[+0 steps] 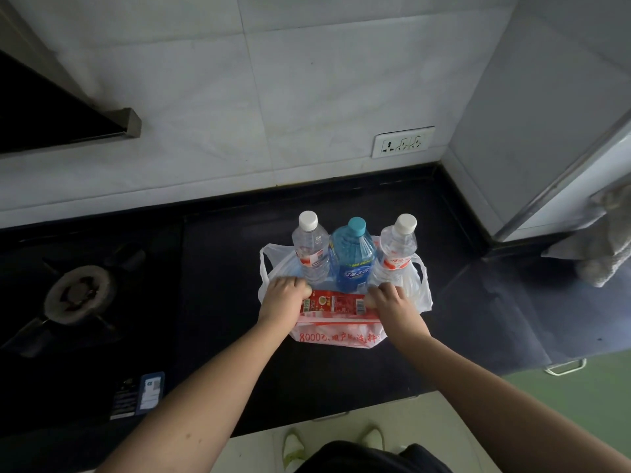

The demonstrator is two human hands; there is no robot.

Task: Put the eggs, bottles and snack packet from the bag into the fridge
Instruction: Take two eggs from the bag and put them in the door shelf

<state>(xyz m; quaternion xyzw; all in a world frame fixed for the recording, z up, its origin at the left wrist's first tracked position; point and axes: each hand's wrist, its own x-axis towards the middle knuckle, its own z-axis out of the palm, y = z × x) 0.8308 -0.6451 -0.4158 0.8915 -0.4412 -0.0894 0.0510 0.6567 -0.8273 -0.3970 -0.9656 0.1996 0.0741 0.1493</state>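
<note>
Gripping the red snack packet, both hands' fingers seem clamped on its ends.

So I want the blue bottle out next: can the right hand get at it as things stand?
Probably yes, once it lets go. The right hand grips the red packet just in front of the blue bottle, whose neck and cap stand clear above the bag.

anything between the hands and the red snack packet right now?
No. The left hand and right hand are already on the two ends of the red snack packet, at the near edge of the open plastic bag. The three upright bottles stand behind it, out of the way.
</note>
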